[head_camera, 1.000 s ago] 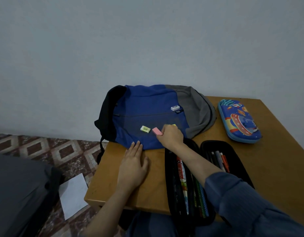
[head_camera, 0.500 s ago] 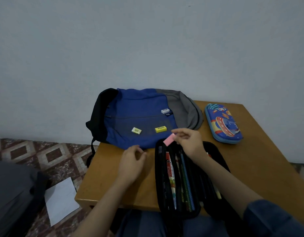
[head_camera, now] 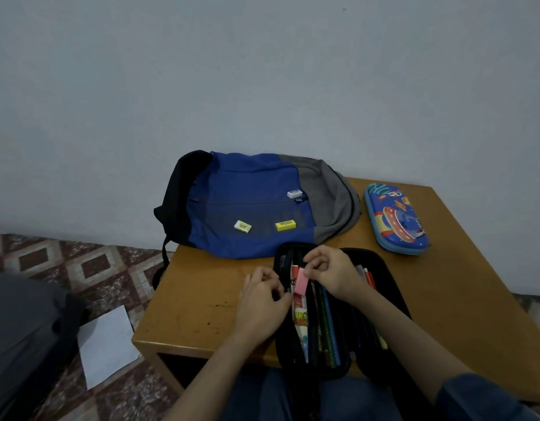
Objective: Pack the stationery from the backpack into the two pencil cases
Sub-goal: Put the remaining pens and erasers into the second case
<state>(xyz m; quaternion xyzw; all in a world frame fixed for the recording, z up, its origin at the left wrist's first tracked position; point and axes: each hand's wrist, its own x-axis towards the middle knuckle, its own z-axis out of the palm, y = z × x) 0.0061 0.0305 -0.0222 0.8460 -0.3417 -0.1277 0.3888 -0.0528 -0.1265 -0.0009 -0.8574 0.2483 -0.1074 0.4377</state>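
A blue, grey and black backpack (head_camera: 247, 205) lies flat at the back of the wooden table (head_camera: 208, 302). Three erasers rest on it: a white-yellow eraser (head_camera: 242, 226), a yellow eraser (head_camera: 285, 226) and a white eraser (head_camera: 294, 193). An open black pencil case (head_camera: 384, 287) holding several pens and pencils lies at the table's front. My right hand (head_camera: 332, 275) pinches a pink eraser (head_camera: 300, 283) over the case's left half. My left hand (head_camera: 261, 299) grips the case's left edge. A shut blue patterned pencil case (head_camera: 394, 223) lies at the back right.
A white sheet of paper (head_camera: 106, 344) lies on the patterned tiled floor left of the table. A dark grey object (head_camera: 22, 335) fills the lower left. A pale wall stands right behind the table. My knees sit under the table's front edge.
My right hand picked the pink eraser off the backpack and carried it back down over the open black case. My left hand moved from the table top to the case's left edge.
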